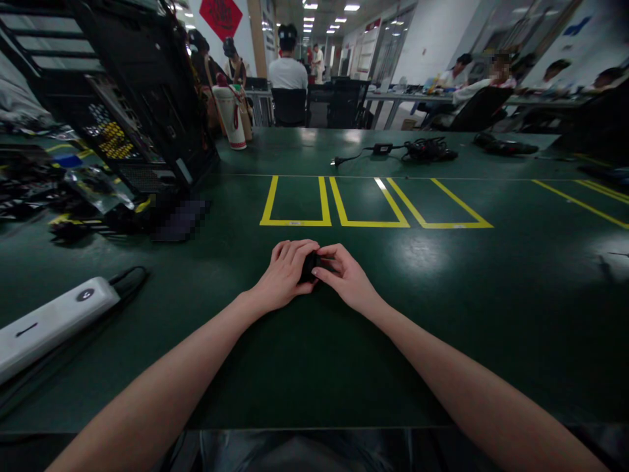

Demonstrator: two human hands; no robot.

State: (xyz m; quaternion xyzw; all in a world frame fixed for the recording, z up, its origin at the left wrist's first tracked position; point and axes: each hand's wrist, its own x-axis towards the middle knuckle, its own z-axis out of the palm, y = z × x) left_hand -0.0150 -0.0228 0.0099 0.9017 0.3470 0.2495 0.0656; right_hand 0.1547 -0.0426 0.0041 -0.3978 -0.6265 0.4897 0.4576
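While your left hand (284, 274) and right hand (348, 280) meet, each grip clamped on the black part (309, 267) low on the green bench (442, 314) just short of the yellow boxes (295, 200), I'd rest both wrists down to steady it. A power strip (52, 322) lies to your left, a computer case (142, 98) stands beyond it, and people (287, 65) sit at desks behind.

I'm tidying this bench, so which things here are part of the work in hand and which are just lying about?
In hand: small black object, held between the left hand and right hand.

Lying about: white power strip, open computer case, white cup, power adapter, coiled cable.
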